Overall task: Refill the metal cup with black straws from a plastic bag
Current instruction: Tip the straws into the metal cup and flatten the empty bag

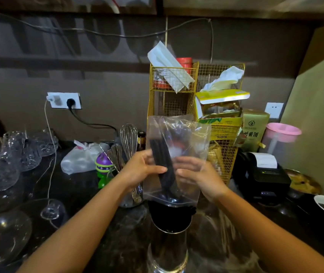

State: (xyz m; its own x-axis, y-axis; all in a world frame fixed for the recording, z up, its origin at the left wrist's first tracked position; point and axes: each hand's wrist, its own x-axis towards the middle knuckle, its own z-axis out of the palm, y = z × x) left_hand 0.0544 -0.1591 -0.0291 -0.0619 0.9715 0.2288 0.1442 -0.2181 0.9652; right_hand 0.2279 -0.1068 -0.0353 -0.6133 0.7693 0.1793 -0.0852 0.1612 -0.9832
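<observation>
Centre of the frame: both hands are up on the clear plastic bag (178, 154), holding it upright just above the metal cup (170, 217). The left hand (141, 170) has its fingers closed around the bag's left side, thumb pressed across the bundle of black straws (164, 164) inside. The right hand (200, 174) pinches the right side, fingers curled onto the film behind the plastic. The straws stand tilted within the bag, their lower ends down at the bag's bottom edge, right over the cup's dark mouth. The cup sits low in the middle on the dark surface (90, 194). Behind the bag, a yellow wire rack (174, 89) rises toward the top centre. A whisk (129, 138) stands just left of the bag. Glassware (9, 158) crowds the left edge.
</observation>
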